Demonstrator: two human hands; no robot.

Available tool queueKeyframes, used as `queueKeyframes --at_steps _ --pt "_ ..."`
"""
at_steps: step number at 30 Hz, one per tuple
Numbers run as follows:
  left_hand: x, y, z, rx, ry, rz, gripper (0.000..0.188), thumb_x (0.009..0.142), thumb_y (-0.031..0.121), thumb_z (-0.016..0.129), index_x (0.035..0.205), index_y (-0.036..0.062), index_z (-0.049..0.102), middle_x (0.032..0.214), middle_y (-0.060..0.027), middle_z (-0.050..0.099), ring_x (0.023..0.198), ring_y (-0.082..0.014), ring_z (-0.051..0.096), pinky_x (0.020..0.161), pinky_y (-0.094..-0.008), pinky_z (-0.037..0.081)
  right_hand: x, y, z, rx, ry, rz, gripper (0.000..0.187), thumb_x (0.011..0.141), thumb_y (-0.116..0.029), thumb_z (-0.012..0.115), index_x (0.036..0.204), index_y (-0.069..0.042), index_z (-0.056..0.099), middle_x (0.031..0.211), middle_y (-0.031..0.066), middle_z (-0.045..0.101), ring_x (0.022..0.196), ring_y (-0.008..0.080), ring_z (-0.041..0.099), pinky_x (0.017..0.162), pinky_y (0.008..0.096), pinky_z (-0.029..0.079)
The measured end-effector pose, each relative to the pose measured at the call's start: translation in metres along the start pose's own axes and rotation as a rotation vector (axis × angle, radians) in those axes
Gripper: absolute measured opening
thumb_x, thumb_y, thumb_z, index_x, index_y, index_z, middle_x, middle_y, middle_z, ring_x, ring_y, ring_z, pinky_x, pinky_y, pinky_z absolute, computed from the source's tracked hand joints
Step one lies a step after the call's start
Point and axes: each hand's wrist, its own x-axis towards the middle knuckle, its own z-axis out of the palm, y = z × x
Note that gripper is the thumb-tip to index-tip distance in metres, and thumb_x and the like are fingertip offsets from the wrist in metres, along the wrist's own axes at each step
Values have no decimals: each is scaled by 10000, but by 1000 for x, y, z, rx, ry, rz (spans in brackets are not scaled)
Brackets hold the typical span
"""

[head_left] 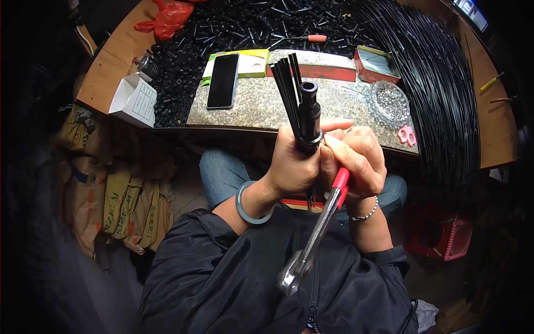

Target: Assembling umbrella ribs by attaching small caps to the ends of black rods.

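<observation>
Above my lap, my left hand (295, 161) is closed around a black plastic tube (309, 117) with a round open top and a flange lower down. A bundle of thin black rods (285, 92), like umbrella ribs, fans upward beside the tube from the same grip. My right hand (361, 158) keeps red-handled pliers (322, 225) in its palm, their metal jaws pointing down toward my chest. Its thumb and forefinger pinch at the tube's flange, where a thin wire seems to show. Both hands touch there, and my fingers hide the rods' lower joints.
On the speckled worktop (253, 114) lie a black phone (223, 82), a glass dish (389, 103), pink scissors (407, 135) and a red-sided box (377, 65). Black parts (239, 28) heap behind, long black rods (439, 89) at right. A white carton (134, 100) stands left.
</observation>
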Motion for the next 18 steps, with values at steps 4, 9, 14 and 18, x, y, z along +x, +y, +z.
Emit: queueKeyframes --at_steps 4,9,14,18 --pt "0 -6 -1 56 -9 97 270 759 -13 537 1013 -52 619 809 -100 644 738 -121 602 676 -255 494 1 -2 -3 -8 -91 9 158 734 7 675 882 12 619 730 80 566 584 193 528 522 287 430" --pt "1 -8 1 -14 37 42 288 732 -24 552 1011 -58 616 829 -105 649 739 -124 604 682 -254 495 4 0 -4 -38 -118 -20 196 687 -4 703 868 8 627 681 63 557 573 193 529 512 292 427" --pt "-2 -6 -5 -105 -5 -24 269 731 -17 569 992 -68 610 857 -96 653 752 -99 595 651 -255 486 25 -6 -15 153 -348 362 200 682 -55 697 856 25 639 680 80 567 596 181 546 542 273 420" --pt "2 0 -8 -60 76 -151 195 857 69 571 1019 -20 633 700 -27 631 634 -36 544 563 -205 440 45 -7 -29 335 -490 836 254 829 -93 612 1059 -8 544 773 60 634 680 113 598 633 250 483"
